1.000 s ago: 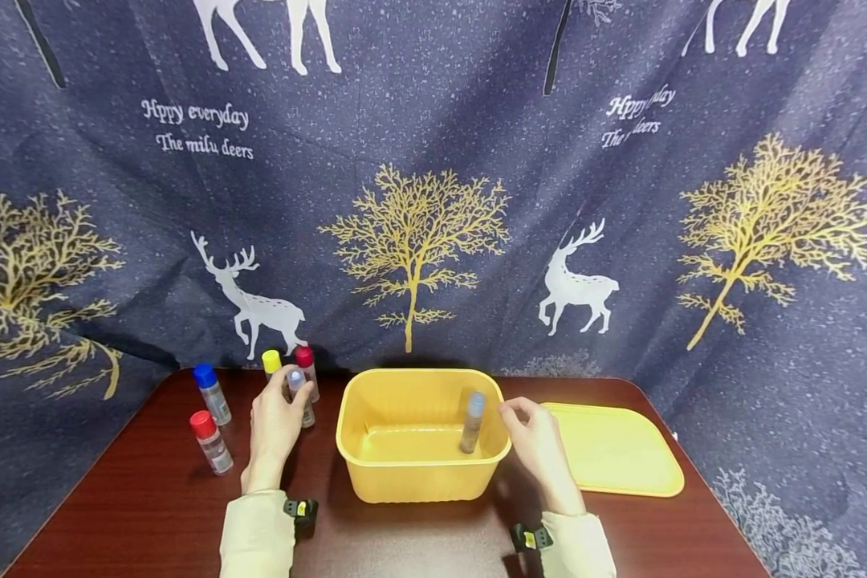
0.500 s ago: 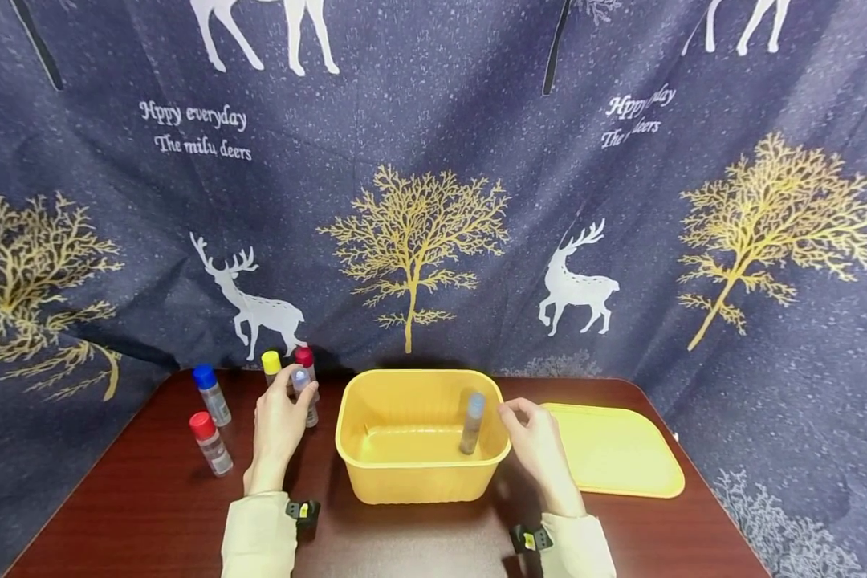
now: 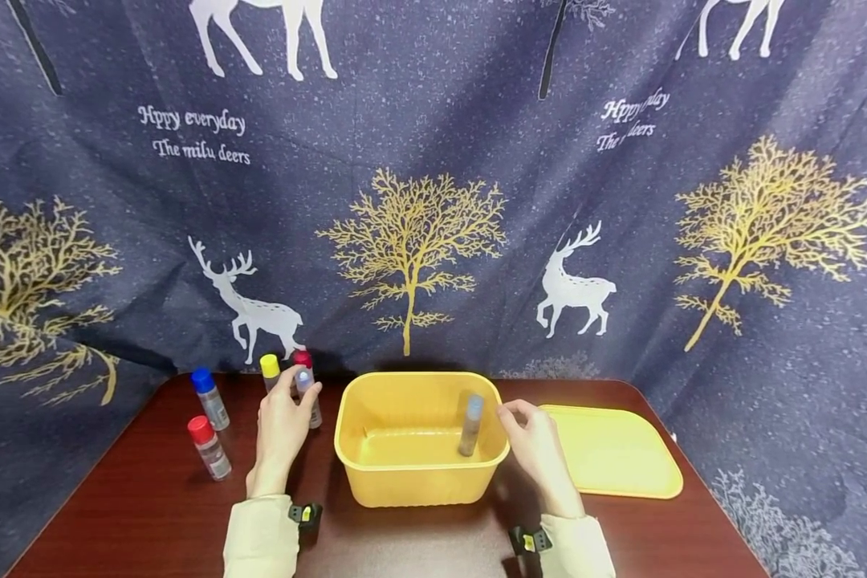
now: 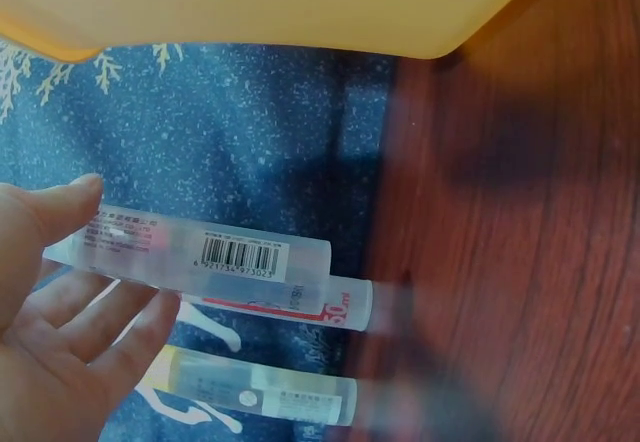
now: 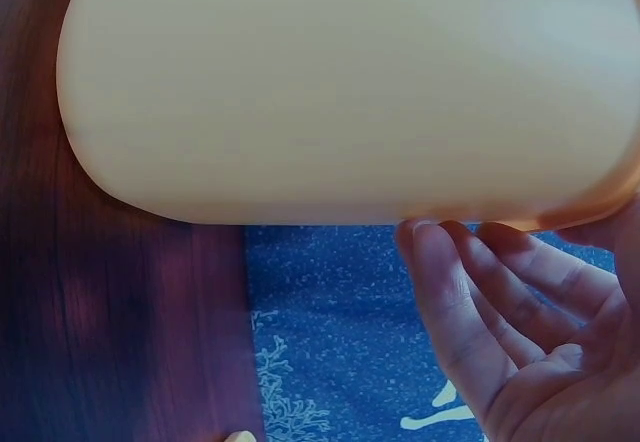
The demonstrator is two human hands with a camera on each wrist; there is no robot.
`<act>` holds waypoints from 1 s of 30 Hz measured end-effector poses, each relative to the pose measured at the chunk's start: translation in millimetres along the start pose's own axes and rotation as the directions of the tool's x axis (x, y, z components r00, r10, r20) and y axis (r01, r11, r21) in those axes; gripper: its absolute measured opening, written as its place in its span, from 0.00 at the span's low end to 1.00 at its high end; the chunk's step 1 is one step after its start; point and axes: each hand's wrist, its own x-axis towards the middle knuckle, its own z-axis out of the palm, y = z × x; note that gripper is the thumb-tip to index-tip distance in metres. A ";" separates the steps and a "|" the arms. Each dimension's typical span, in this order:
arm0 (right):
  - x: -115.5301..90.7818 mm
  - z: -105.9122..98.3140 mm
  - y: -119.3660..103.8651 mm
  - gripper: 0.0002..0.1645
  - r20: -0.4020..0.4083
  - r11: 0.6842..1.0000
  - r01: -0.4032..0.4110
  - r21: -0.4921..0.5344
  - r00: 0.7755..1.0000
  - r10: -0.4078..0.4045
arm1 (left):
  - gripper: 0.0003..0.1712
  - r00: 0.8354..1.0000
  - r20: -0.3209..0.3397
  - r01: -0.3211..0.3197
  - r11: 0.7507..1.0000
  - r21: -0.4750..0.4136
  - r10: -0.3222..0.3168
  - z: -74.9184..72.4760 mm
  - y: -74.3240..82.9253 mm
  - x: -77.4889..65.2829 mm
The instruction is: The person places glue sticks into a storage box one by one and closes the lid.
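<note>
My left hand (image 3: pixel 282 425) pinches a clear glue bottle with a pale blue cap (image 3: pixel 304 382) between thumb and fingers. In the left wrist view this bottle (image 4: pixel 230 257) shows a barcode label; whether its base touches the table I cannot tell. Just behind it stand a yellow-capped bottle (image 3: pixel 270 367) and a dark-red-capped bottle (image 3: pixel 303 359), both partly hidden. My right hand (image 3: pixel 539 449) grips the right rim of a yellow plastic box (image 3: pixel 419 486); the right wrist view has its curled fingers (image 5: pixel 450 322) against the box wall (image 5: pixel 330 112). Inside the box stands one blue-capped bottle (image 3: pixel 471 425).
A blue-capped bottle (image 3: pixel 210 398) and a red-capped bottle (image 3: pixel 209 447) stand at the left of the brown table (image 3: pixel 137 514). The flat yellow lid (image 3: pixel 621 449) lies to the right of the box. A dark patterned cloth (image 3: pixel 433 120) hangs behind the table.
My left hand has shifted slightly rightward with the pale-blue-capped glue bottle. My right hand and the box look the same; the head view has tilted a little.
</note>
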 end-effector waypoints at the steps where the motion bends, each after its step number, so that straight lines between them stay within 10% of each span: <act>1: 0.2 -0.1 -0.3 0.10 -0.001 1.000 0.003 0.000 1.000 -0.003 | 0.25 1.000 0.000 -0.002 1.000 0.001 0.002 0.1 0.6 0.2; 30: -1.2 -1.2 -2.1 0.09 0.003 1.000 -0.004 -0.007 1.000 0.004 | 0.23 0.994 -0.059 -0.096 0.995 -0.038 0.094 -13.6 19.0 4.8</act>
